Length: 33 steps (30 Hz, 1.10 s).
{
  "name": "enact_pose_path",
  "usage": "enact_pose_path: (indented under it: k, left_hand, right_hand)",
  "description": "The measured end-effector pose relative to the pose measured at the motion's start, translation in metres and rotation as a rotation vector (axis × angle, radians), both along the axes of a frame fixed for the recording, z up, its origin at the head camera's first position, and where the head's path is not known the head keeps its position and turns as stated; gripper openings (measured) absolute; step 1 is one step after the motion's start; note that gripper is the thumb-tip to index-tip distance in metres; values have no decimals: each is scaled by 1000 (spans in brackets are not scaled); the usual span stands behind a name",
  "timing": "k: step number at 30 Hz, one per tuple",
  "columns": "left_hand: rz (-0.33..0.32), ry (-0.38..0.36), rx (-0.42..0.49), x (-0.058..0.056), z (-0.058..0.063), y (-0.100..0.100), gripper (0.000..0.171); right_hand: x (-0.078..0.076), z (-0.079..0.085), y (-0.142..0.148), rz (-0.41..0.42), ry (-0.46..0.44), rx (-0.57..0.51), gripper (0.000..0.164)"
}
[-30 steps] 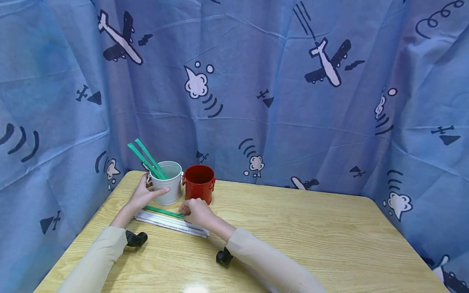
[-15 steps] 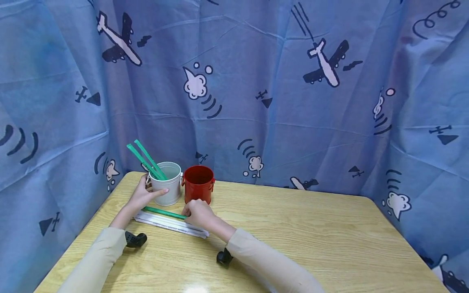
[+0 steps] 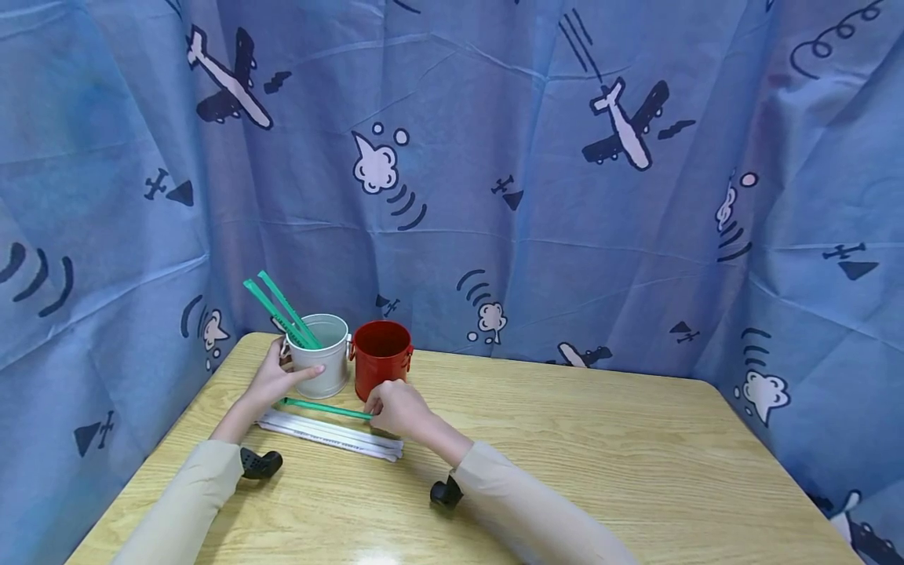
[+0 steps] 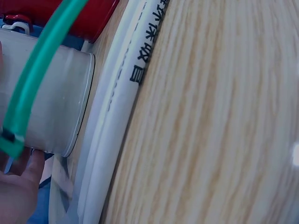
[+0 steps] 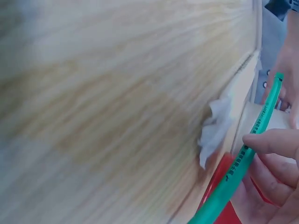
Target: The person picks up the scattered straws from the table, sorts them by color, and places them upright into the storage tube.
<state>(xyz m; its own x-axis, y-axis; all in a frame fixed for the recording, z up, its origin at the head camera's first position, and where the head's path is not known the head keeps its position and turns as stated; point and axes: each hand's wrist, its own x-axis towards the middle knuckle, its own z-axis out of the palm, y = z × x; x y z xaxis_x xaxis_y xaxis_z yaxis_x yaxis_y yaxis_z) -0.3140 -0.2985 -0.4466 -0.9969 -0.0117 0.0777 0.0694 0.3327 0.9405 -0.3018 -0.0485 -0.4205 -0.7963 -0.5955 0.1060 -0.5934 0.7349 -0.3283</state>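
My left hand point(image 3: 271, 382) grips the side of a white bucket point(image 3: 328, 378), its thumb across the front. Two green-wrapped straws point(image 3: 278, 307) lean inside that bucket, their ends above its rim. Between thumb and fingers, my right hand point(image 3: 401, 410) pinches another green straw point(image 5: 254, 135) near one end. The straw spans in front of the buckets, raised above the table in the left wrist view. Below it lie several white-wrapped straws point(image 3: 328, 436), side by side. A red bucket point(image 3: 379, 375) stands just behind my right hand; no straw shows inside it.
The wooden table point(image 3: 565, 455) extends widely to the right. A blue patterned curtain point(image 3: 452, 180) rises behind the buckets and along both sides. Black wrist-mounted devices point(image 3: 261, 464) show beside both forearms.
My right hand has moved slightly right, and the green straw it pinches has come away from the white straws. The left hand stays on the white bucket.
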Motion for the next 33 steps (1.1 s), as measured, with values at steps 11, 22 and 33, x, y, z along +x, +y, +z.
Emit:
enact_pose_path:
  k: [11, 22, 33]
  left_hand:
    - [-6, 18, 10, 0, -1, 0, 97]
    - [10, 31, 28, 0, 1, 2, 93]
    - [-13, 24, 27, 1, -1, -1, 96]
  right_hand:
    - [-2, 7, 22, -42, -95, -94, 6]
    - [-1, 18, 23, 11, -156, -254, 5]
    - [0, 42, 8, 15, -144, -405, 9]
